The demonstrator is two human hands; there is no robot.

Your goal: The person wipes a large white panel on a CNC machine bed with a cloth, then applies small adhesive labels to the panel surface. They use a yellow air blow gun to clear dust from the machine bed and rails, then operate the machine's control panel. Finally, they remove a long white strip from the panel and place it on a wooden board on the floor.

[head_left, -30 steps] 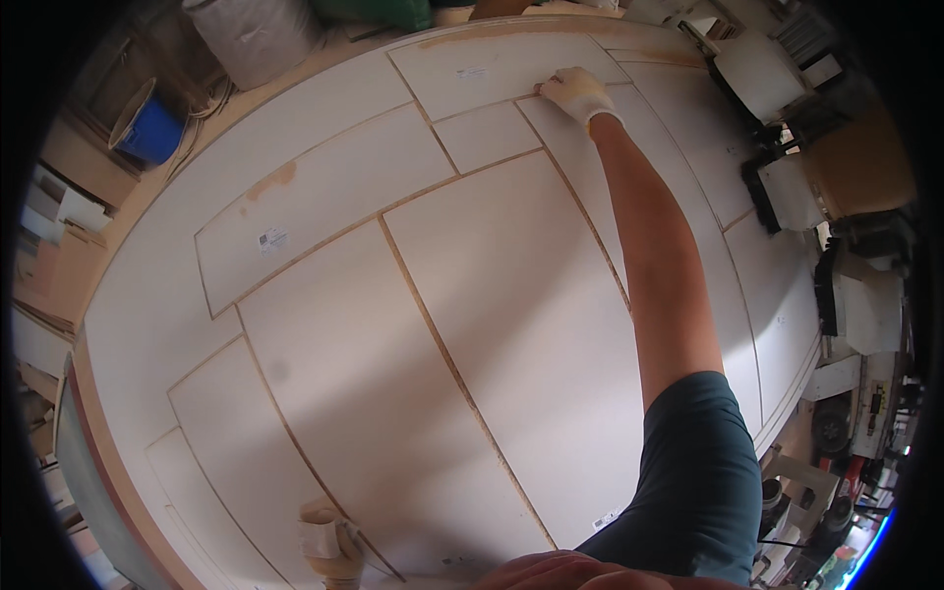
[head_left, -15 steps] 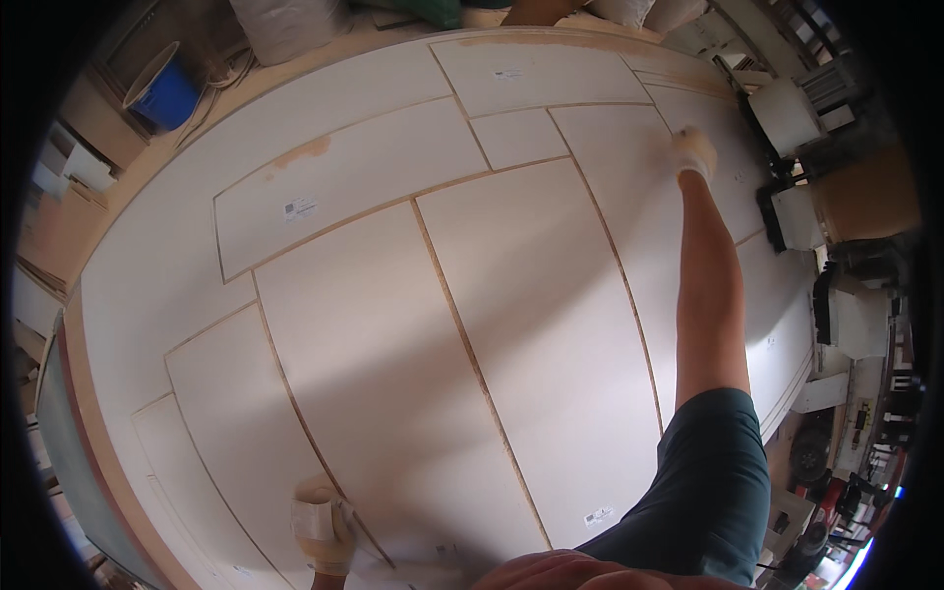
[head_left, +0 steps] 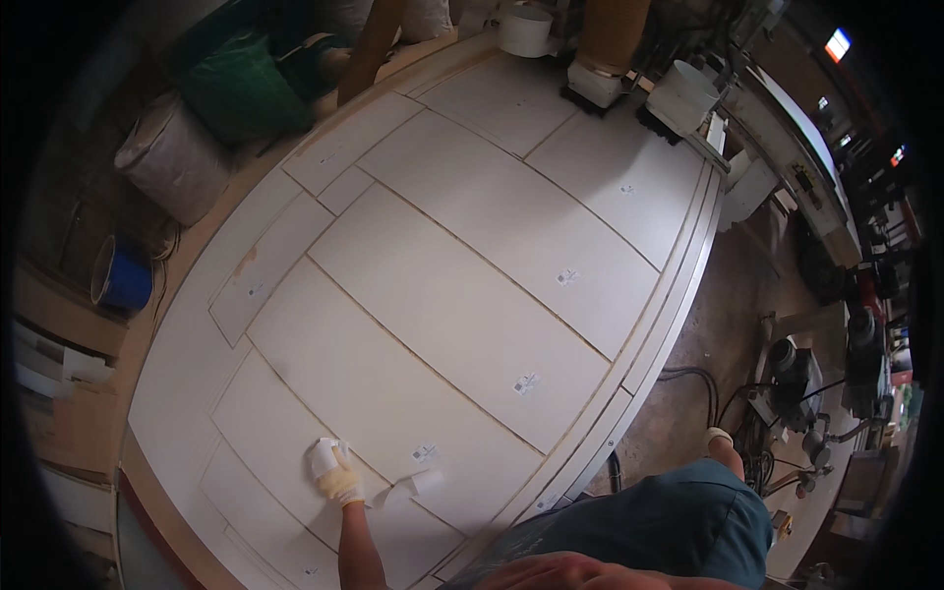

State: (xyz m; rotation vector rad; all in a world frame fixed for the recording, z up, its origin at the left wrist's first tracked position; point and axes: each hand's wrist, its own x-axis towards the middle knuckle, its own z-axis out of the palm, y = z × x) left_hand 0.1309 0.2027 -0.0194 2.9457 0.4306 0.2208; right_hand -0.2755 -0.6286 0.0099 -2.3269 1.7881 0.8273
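Left hand (head_left: 334,475) in a pale glove sits on the white panel (head_left: 374,393) near the table's (head_left: 187,334) near-left corner, fingers curled around a small white slip (head_left: 322,456), pinching it against the board. Just beside it, to the right, a loose paper strip (head_left: 413,484) lies on the same panel, close to a small label (head_left: 424,452). Right hand (head_left: 719,437) hangs off the table's right edge, over the floor (head_left: 703,339); can't tell how its fingers sit. Blue bucket (head_left: 122,277) stands far left.

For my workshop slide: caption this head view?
Gloved left hand presses a paper label on the white cut panels; right hand hangs beside the table.
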